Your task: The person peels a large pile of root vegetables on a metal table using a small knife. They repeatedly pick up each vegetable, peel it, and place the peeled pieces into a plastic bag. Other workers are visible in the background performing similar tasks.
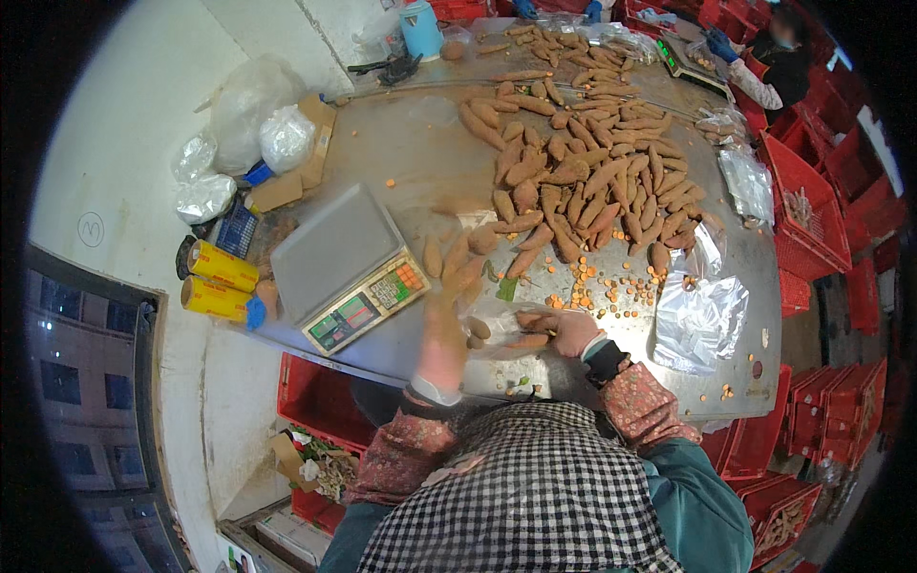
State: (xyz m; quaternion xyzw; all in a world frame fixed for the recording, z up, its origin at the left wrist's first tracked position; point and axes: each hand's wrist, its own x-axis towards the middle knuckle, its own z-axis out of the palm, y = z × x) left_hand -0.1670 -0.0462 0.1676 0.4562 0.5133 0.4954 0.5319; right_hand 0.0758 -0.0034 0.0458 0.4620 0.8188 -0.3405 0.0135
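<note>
My right hand (573, 333) grips the edge of a clear plastic bag (501, 315) that lies on the metal table with several sweet potatoes inside. My left hand (443, 326) is blurred at the bag's left side, close to some loose sweet potatoes (458, 261); whether it holds one I cannot tell. A large heap of sweet potatoes (566, 172) lies beyond both hands. Small orange cut slices (584, 276) are scattered between the heap and the bag. To the left of my left hand stands a digital scale (344, 261) with a bare grey pan.
Clear plastic bags (698, 322) lie at the right. Yellow film rolls (222, 265) and a blue basket (236, 228) sit at the left edge. A blue kettle (421, 30) stands at the back. Across the table a co-worker (777, 64) is beside another scale (691, 68). Red crates (802, 208) line the right.
</note>
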